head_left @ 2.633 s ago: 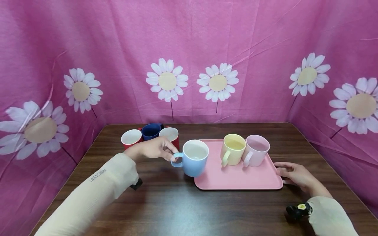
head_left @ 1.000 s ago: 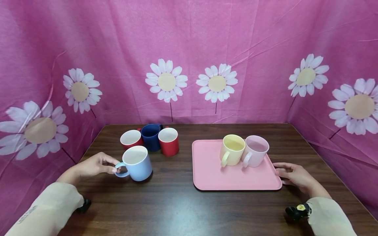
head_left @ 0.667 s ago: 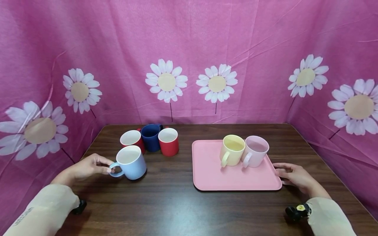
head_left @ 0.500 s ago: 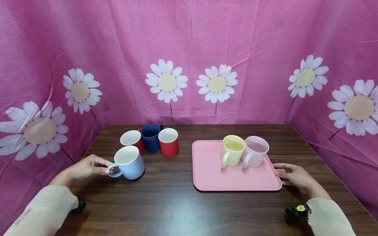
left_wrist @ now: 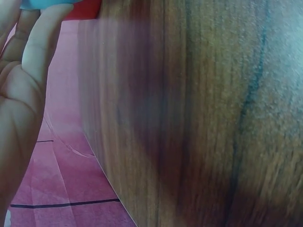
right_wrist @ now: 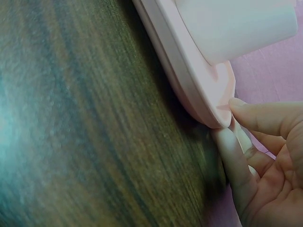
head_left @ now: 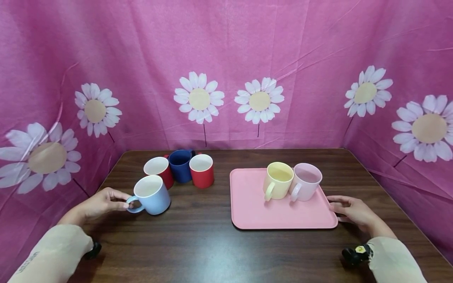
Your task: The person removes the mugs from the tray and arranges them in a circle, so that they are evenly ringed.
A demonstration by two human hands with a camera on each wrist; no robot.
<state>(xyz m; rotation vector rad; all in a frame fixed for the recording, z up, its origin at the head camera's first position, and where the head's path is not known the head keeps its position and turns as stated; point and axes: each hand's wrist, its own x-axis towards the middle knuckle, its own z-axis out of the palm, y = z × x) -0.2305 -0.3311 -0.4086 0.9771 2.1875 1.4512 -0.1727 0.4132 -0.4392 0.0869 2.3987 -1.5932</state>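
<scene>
At the left of the head view my left hand (head_left: 99, 205) pinches the handle of a light blue mug (head_left: 155, 199) between thumb and fingers. The mug is upright, in front of a red mug (head_left: 166, 177) and overlapping it in this view. Only a blue sliver (left_wrist: 49, 4) of it shows in the left wrist view. My right hand (head_left: 356, 214) holds the right edge of a pink tray (head_left: 279, 220); in the right wrist view the thumb lies at the rim's top and a finger beneath it. A yellow mug (head_left: 277, 184) and a pale pink mug (head_left: 307, 184) stand on the tray.
A dark blue mug (head_left: 181, 169) and a second red mug (head_left: 202, 175) stand close together behind the light blue one. The wooden table (head_left: 198, 243) lies between mugs and tray. A pink daisy-print cloth (head_left: 230, 47) hangs behind and along both sides.
My left hand has carried the light blue mug leftward from beside the tray to in front of the red mug, moving only slightly in the last half second. Right hand and tray stay put.
</scene>
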